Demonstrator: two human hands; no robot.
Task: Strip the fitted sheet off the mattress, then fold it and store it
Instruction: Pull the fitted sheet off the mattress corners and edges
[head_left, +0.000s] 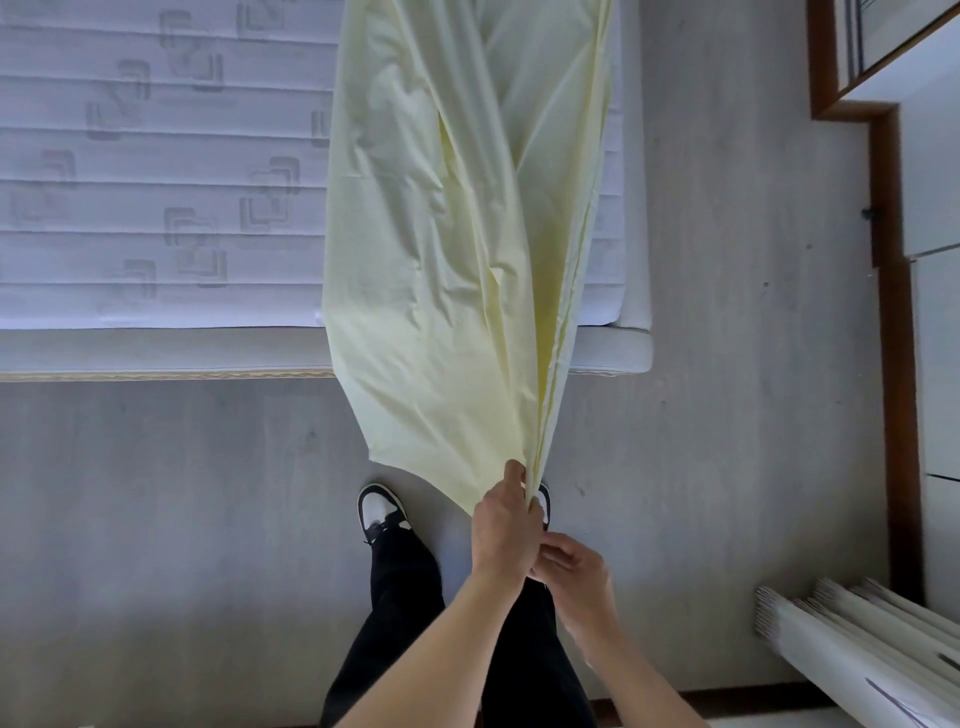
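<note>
Step in hand: looks like the folding stage to me. The mattress (156, 171) is bare already, quilted top showing, so the stripping part seems done.

Where the sheet is: the pale yellow fitted sheet (457, 249) runs as a long band down the right side of the mattress, over its near edge and off the bed's near right corner, then hangs in the air down to the person's hands above the floor (182, 519).

Left hand: the left hand (506, 525) has its fingers curled tight, pinching the gathered end of the sheet where the edges bunch together into a point.

Right hand: the right hand (574, 569) sits just below and beside the left, fingers bent in toward the same bunched end. I honestly can't tell if it has cloth in it or is only touching the left hand, since that spot is hidden.

How to do it well: I'd say get the layered edges lined up at that pinch before pulling further, and keep the band taut against the mattress so it doesn't twist. Lay it flat on the bed rather than let it drag on the floor.

What could go wrong: one layer could slip out of the pinch and the fold would go crooked.

Feet: black and white shoes (382, 506) right under the hanging end, so mind stepping on it.
</note>
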